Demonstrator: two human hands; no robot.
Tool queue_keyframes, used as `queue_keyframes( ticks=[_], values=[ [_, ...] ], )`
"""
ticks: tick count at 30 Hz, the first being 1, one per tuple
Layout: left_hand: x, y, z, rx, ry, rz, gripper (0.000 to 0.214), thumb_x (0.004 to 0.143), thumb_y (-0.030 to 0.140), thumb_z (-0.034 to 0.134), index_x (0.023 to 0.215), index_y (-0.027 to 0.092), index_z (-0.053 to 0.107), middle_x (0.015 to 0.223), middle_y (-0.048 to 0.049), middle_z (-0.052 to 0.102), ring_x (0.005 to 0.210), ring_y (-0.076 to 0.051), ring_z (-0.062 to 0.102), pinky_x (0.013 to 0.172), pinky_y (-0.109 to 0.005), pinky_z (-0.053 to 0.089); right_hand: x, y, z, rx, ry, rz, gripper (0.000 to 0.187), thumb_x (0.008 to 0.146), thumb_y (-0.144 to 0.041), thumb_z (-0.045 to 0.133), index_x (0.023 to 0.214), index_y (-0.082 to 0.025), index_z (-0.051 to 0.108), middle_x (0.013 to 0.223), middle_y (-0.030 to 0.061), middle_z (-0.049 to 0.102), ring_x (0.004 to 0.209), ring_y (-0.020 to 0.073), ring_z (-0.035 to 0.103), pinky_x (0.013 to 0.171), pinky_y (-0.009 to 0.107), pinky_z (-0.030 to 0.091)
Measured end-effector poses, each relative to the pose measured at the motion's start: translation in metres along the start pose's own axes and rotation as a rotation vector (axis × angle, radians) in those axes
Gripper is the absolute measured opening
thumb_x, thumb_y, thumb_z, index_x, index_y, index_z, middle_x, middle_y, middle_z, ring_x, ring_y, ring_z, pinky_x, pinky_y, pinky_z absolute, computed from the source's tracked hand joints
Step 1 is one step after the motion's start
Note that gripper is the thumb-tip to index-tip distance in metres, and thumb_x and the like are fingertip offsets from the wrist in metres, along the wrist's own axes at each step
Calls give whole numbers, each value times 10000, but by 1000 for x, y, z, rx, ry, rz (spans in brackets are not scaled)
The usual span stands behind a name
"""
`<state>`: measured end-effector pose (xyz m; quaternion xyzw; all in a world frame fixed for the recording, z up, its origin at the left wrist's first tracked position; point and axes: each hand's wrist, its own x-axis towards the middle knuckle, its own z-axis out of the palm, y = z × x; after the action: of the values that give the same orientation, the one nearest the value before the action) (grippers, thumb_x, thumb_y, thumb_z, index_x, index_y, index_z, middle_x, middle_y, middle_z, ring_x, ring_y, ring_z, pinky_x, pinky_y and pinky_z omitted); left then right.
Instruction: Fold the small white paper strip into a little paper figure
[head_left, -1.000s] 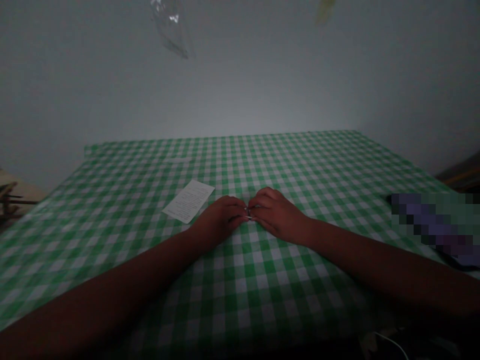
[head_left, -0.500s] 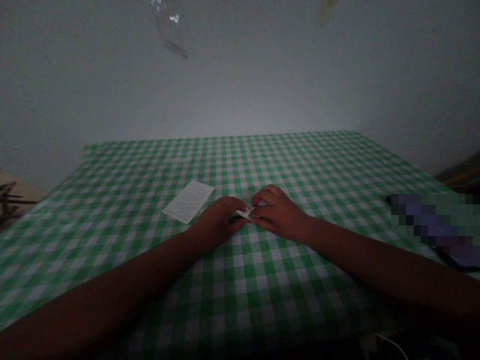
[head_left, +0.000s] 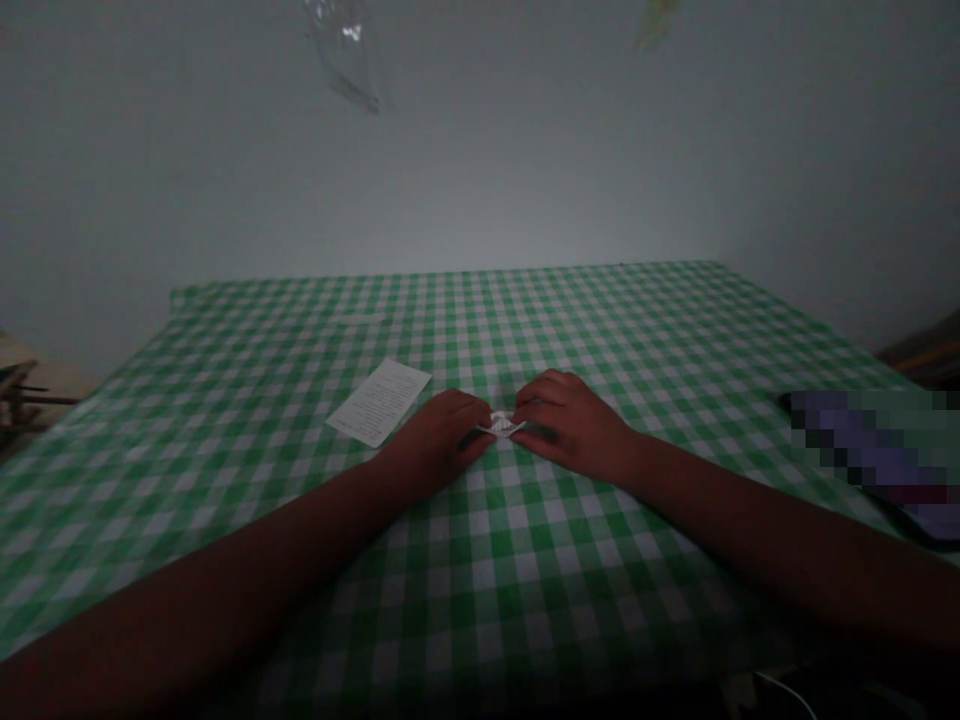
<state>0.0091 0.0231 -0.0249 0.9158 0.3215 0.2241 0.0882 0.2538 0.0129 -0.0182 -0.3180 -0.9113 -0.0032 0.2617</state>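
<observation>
Between my two hands is a small piece of white paper (head_left: 501, 425), bent and raised along its edges, lying low over the tablecloth. My left hand (head_left: 435, 435) pinches its left end, fingers curled over the top and thumb underneath. The right end is gripped the same way by my right hand (head_left: 566, 425). My fingers cover most of both ends. A flat sheet of printed paper (head_left: 380, 402) rests just beyond my left wrist, untouched by either hand.
A green and white checked tablecloth (head_left: 480, 570) covers the table. To the right lies a dark flat device (head_left: 892, 470), its surface blurred out. A thin white strip (head_left: 361, 320) is farther back. Clear plastic (head_left: 345, 60) hangs on the wall behind. A white cable (head_left: 784, 692) shows below the front edge.
My right hand has shifted slightly right, away from my left hand. More of the white paper between my fingers now shows. The printed sheet lies where it was.
</observation>
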Motion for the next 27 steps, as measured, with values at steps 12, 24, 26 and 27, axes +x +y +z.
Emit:
queue_keyframes(
  ticks=[12, 24, 26, 27],
  values=[
    [1, 12, -12, -13, -36, -246, 178, 912, 275, 642, 1074, 211, 606, 1014, -34, 700, 920, -203, 669, 807, -333, 527, -2, 5, -12, 71, -58, 48, 195, 982, -320, 540, 1010, -185, 679, 977, 68, 728, 943, 224, 643, 874, 401, 454],
    [1, 7, -13, -35, 44, -292, 165, 894, 321, 665, 1018, 215, 682, 942, -11, 742, 818, -183, 689, 760, -326, 548, -2, 9, -7, 88, -44, 12, 223, 992, -271, 527, 1013, -181, 730, 979, 70, 747, 927, 214, 658, 857, 398, 494],
    [1, 6, -13, -32, 45, -288, 153, 895, 316, 661, 1007, 215, 683, 950, -15, 743, 826, -187, 693, 769, -335, 557, -1, 10, -6, 100, -38, 12, 219, 988, -263, 531, 1019, -185, 733, 980, 73, 747, 923, 216, 659, 850, 404, 503],
    [1, 6, -12, -33, 49, -282, 143, 895, 312, 659, 998, 215, 683, 952, -16, 743, 830, -188, 695, 771, -338, 560, -1, 10, -6, 107, -36, 14, 217, 985, -259, 533, 1024, -188, 734, 981, 74, 746, 923, 215, 659, 850, 406, 506]
  ],
)
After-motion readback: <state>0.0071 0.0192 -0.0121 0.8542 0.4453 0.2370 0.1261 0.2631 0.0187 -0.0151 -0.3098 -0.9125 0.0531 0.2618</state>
